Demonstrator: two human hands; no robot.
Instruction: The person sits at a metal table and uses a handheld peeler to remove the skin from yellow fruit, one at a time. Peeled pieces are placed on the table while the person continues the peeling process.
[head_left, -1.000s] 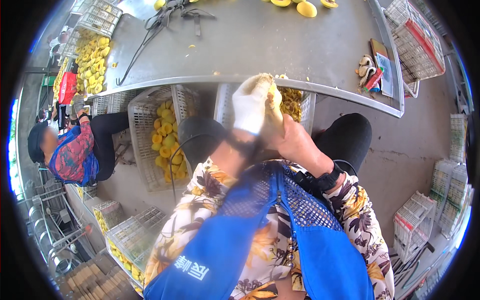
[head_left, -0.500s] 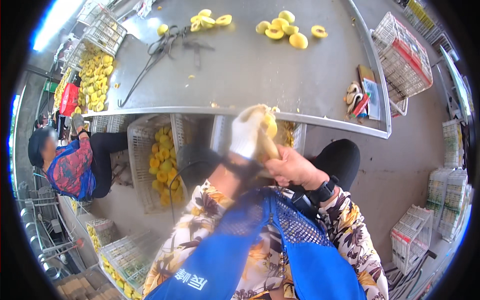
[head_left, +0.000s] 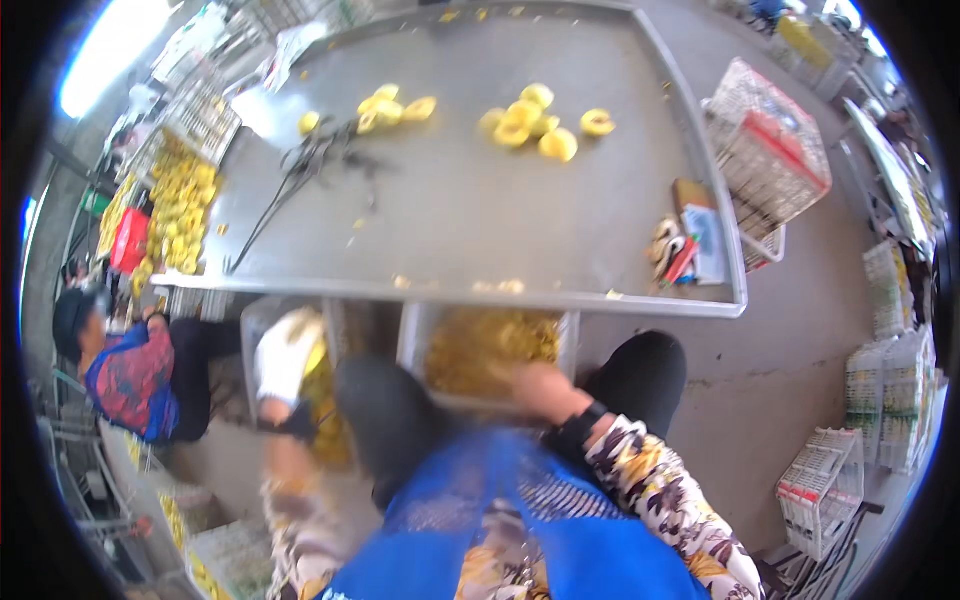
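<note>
My left hand (head_left: 286, 356), in a white glove, is over the narrow crate (head_left: 252, 330) of yellow peach halves at the left. Its fingers are curled, with a yellow peach half (head_left: 317, 356) at their inner side. My bare right hand (head_left: 546, 392) is closed over the near edge of a white crate (head_left: 410, 345) under the table. Motion smears its fingers, and what they hold cannot be made out. Brownish-yellow scraps (head_left: 460, 345) fill that crate. Several more peach halves (head_left: 514, 132) lie in two groups on the metal table (head_left: 430, 230).
Dark scissors-like tools (head_left: 315, 150) lie at the table's left. A cloth, red item and blue-white packet (head_left: 706, 245) sit by its right edge. A raised rim (head_left: 480, 298) borders it. A person (head_left: 130, 370) sits at left beside heaped fruit. White crates (head_left: 768, 145) stand at right.
My hands have parted. The left has swung left and down to the fruit crate; the right has come down over the scrap crate. The view has shifted, showing more of the table's far side.
</note>
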